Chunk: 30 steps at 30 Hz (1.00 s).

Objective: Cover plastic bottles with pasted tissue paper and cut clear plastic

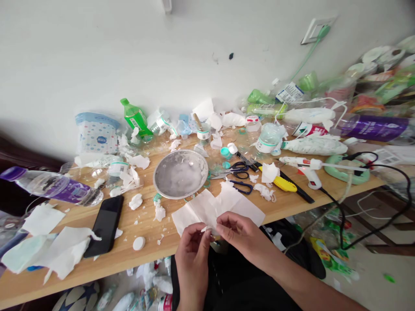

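Note:
At the table's front edge, my left hand (193,249) is closed, thumb and fingertips pinching a small crumpled scrap of white tissue paper (205,229). Close beside it, my right hand (240,233) is also pinched, at the scrap's right side and against the tissue; its fingertips partly cover what they grip. Flat white tissue sheets (241,204) with torn edges lie under and just beyond both hands. Past them stands a metal bowl (180,173) with whitish, cloudy contents. Scissors (231,170) and a yellow utility knife (281,181) lie to its right.
A black phone (104,225), a water bottle (55,186) and tissue pieces lie left. A white glue gun (306,166) with a black cable (407,190) rests right. Bottles, tissue-wrapped shapes and a tissue pack (97,134) line the wall. Below the wooden table (129,257) is litter.

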Motion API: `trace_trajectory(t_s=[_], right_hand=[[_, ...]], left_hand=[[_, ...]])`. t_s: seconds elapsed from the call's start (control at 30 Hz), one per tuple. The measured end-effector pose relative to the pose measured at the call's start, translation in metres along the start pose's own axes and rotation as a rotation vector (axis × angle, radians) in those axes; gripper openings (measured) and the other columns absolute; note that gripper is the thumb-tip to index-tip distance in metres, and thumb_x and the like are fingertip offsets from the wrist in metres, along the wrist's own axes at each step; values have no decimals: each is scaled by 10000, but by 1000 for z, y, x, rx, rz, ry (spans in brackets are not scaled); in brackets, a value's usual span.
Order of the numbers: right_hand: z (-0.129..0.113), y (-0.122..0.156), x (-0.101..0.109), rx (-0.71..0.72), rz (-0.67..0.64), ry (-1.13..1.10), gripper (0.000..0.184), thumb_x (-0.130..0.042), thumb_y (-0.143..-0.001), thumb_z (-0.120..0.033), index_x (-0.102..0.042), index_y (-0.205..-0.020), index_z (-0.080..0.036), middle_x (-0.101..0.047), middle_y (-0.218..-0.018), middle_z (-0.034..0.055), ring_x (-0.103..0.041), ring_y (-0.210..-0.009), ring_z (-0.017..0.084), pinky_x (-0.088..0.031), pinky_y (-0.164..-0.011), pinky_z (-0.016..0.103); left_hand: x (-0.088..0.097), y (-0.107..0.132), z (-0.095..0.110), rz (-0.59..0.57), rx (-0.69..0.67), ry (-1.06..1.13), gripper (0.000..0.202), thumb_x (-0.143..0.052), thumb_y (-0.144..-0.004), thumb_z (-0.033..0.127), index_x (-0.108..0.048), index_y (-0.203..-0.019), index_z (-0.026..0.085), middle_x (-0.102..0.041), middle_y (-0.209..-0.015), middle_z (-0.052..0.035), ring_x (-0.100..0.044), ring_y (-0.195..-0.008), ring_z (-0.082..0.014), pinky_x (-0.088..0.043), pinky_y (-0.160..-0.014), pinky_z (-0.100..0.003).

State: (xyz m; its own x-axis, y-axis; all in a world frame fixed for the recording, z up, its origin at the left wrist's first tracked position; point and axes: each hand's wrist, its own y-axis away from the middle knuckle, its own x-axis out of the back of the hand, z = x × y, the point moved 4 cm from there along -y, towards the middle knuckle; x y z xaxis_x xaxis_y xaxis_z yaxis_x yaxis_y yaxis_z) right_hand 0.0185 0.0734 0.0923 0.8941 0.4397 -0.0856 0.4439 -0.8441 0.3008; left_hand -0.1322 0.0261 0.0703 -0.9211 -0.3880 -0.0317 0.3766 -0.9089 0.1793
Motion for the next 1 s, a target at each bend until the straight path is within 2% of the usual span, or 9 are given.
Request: trace_trajectory(t_s=[0.23,0.37,0.5,0.7,0.77,0.9,1.0], right_hand=[[5,-2,0,54,53,16,315,-635,-901,-492,-628,-848,-181,-541,-726,-17,-473,-692,127,-363,-630,256],[6,-2,-1,44,43,-43,325,-635,-899,-498,-618,-828,-182,-507,-696,-31,-440,-670,117,-341,-612,250],[6,-1,-2,29,45,-93,338,-639,-897,-510,-617,-830,-179,-509,-694,-31,-439,-670,116,-345,-615,250],[11,2,-5,24,57,-94,355,-621,-911,-537,-602,-852,-187,-509,-689,-36,-451,-655,115,-351,-607,247],[12,3,-3,24,62,-77,355,-635,-901,-536,-600,-852,-186,-528,-692,-33,-466,-659,121,-366,-616,249],[6,4,6,58,125,26,305,-627,-911,-499,-609,-917,-195,-582,-787,-4,-532,-750,152,-428,-700,267],[-2,7,15,128,207,162,245,-587,-939,-455,-588,-915,-212,-599,-844,8,-558,-795,165,-440,-721,271]], left_hand=[[-6,5,0,-70,-60,107,217,-823,-763,279,-707,-936,218,-729,-867,-26,-693,-795,-144,-572,-737,-214],[-9,6,5,-73,-208,82,100,-748,-834,198,-717,-922,233,-711,-907,-27,-686,-872,-138,-572,-797,-210],[-13,8,12,-114,-394,90,151,-688,-859,112,-718,-930,241,-708,-911,-24,-678,-890,-129,-572,-801,-200],[-12,15,16,-120,-495,128,183,-696,-838,82,-721,-920,244,-726,-891,-22,-687,-865,-137,-582,-771,-218],[-11,14,15,-96,-391,212,131,-751,-800,105,-730,-848,225,-732,-846,-26,-690,-839,-146,-581,-769,-226],[-10,4,-1,50,73,476,155,-843,-741,191,-707,-814,193,-720,-809,-6,-690,-793,-115,-573,-776,-198],[-10,-2,-9,119,210,564,270,-878,-699,228,-665,-864,205,-706,-828,28,-699,-770,-101,-596,-749,-211]])
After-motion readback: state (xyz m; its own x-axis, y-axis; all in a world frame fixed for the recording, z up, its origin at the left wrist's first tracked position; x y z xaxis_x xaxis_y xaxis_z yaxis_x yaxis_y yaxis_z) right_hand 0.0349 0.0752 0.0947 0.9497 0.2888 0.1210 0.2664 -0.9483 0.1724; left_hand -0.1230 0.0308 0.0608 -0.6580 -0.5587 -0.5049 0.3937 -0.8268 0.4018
